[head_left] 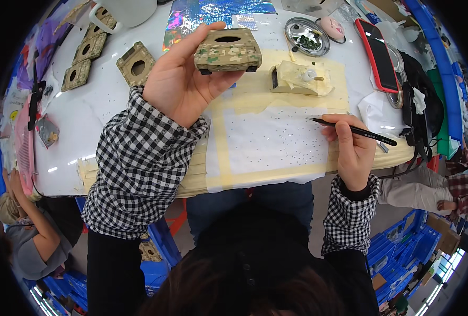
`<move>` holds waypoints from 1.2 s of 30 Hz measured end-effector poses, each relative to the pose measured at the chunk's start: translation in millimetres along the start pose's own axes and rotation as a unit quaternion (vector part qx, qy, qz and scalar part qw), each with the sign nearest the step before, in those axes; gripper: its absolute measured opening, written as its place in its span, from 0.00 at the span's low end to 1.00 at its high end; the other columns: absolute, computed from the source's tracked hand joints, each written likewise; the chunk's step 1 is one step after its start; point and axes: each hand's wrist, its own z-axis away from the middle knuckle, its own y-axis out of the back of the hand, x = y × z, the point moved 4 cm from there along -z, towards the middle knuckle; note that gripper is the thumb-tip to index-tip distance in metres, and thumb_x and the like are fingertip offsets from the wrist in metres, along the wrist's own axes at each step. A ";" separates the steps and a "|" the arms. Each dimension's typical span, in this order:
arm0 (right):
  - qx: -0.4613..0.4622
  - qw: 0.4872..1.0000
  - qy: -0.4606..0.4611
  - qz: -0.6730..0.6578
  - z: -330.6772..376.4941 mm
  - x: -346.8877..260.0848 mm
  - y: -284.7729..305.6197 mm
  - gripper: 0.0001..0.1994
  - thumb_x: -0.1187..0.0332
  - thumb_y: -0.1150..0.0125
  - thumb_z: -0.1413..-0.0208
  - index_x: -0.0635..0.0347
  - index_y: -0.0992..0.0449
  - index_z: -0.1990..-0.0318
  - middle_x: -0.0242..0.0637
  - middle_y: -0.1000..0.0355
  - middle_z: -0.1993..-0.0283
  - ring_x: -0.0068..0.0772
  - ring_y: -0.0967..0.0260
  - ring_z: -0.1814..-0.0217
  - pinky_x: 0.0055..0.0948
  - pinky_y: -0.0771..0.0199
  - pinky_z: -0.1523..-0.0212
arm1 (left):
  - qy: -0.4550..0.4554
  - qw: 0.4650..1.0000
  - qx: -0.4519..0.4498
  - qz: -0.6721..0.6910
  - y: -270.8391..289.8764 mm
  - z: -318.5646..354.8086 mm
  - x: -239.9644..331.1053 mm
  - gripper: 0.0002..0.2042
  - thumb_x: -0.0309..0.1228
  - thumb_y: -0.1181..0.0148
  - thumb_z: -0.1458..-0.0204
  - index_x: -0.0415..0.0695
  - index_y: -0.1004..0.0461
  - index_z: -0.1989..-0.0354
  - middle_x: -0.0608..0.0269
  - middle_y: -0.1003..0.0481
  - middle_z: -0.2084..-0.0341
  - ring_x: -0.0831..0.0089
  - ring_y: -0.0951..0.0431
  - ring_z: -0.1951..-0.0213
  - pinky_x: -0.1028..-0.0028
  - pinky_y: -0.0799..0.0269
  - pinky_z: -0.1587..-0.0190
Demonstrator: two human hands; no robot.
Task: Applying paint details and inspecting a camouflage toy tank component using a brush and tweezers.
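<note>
Above the paper (pixel 239 167), my right fingers (pixel 344 134) pinch the tweezers (pixel 363 131), tip pointing left; forward and left of that tip, well apart, my left fingers (pixel 221 87) are closed on the shell (pixel 227 55), long axis left to right.

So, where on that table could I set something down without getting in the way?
The mostly bare patch is the white tabletop between the small packet and the checked left sleeve, below the camouflage parts. The right side is crowded by phone, dish and black bag; the speckled white sheet fills the front middle.
</note>
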 end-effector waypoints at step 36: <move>-0.041 0.976 0.215 -0.017 -69.1 -104.0 -33.4 0.19 0.62 0.57 0.34 0.74 0.28 0.60 0.46 0.28 0.62 0.31 0.28 0.67 0.28 0.28 0.65 | 0.005 0.996 0.081 -0.023 -13.0 7.5 5.4 0.20 0.43 0.57 0.37 0.46 0.39 0.41 0.54 0.29 0.50 0.58 0.25 0.50 0.70 0.22 0.54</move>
